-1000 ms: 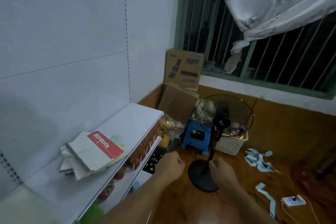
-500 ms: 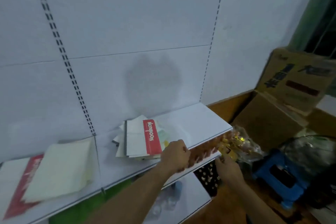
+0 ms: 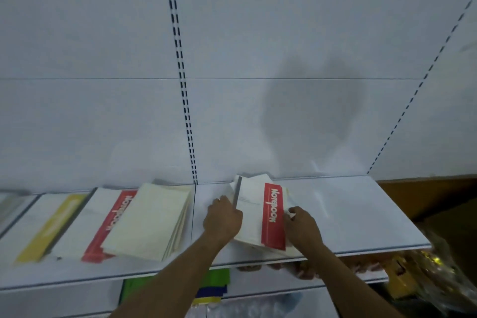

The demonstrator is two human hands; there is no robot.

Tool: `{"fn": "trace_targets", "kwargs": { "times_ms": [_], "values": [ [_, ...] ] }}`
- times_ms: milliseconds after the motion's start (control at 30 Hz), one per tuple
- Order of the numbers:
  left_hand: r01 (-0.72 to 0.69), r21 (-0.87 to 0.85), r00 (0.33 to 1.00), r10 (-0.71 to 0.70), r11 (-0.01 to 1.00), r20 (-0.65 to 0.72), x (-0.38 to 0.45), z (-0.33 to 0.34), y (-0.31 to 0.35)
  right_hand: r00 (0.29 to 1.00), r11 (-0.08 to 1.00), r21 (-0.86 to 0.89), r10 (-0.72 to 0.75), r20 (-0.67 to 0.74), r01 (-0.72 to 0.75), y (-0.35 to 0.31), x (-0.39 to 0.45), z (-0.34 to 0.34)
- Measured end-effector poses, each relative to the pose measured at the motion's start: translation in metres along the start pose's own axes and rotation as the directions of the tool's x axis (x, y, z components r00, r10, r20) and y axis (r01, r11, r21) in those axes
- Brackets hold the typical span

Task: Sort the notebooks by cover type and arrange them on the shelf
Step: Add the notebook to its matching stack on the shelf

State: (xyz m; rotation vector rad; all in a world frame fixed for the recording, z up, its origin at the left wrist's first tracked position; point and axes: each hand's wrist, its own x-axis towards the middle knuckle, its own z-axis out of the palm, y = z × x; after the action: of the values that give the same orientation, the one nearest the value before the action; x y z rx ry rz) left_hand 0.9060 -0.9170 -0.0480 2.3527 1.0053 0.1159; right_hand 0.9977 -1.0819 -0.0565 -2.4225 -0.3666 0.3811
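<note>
— Where is the notebook stack (image 3: 254,217)?
— Lower centre of the frame, on the white shelf (image 3: 361,214). The left hand (image 3: 223,219) grips its left edge, the right hand (image 3: 300,224) its right edge.
— And lower left?
— Cream notebooks (image 3: 152,219) overlapping a red-striped notebook (image 3: 113,222).

One head-worn camera is looking forward and steeply down at the white shelf (image 3: 348,214) from close in front, facing the back panel (image 3: 258,59). It is sitting above the shelf's front edge; both forearms are entering from the bottom edge.
</note>
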Motion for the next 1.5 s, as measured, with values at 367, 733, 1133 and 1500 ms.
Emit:
{"fn": "trace_targets", "kwargs": {
  "times_ms": [367, 733, 1133, 1500],
  "values": [
    [0.036, -0.153, 0.986, -0.010, 0.988, 0.168, 0.018, 0.024, 0.004, 0.996, 0.999, -0.003, 0.050, 0.076, -0.050, -0.002, 0.039, 0.023],
    [0.074, -0.473, 0.997, -0.053, 0.878, 0.056, -0.011, -0.004, 0.033, 0.995, 0.979, 0.190, -0.085, 0.049, 0.074, -0.022, 0.054, -0.006],
    [0.110, -0.691, 0.862, -0.415, 0.715, -0.292, -0.109, -0.083, -0.095, 0.829, 0.854, 0.360, -0.483, 0.281, 0.376, -0.152, -0.045, 0.097],
    [0.156, -0.775, 0.587, -0.689, 0.612, -0.426, -0.250, -0.198, -0.282, 0.497, 0.694, 0.416, -0.715, 0.492, 0.587, -0.301, -0.237, 0.240]
  ]
}}
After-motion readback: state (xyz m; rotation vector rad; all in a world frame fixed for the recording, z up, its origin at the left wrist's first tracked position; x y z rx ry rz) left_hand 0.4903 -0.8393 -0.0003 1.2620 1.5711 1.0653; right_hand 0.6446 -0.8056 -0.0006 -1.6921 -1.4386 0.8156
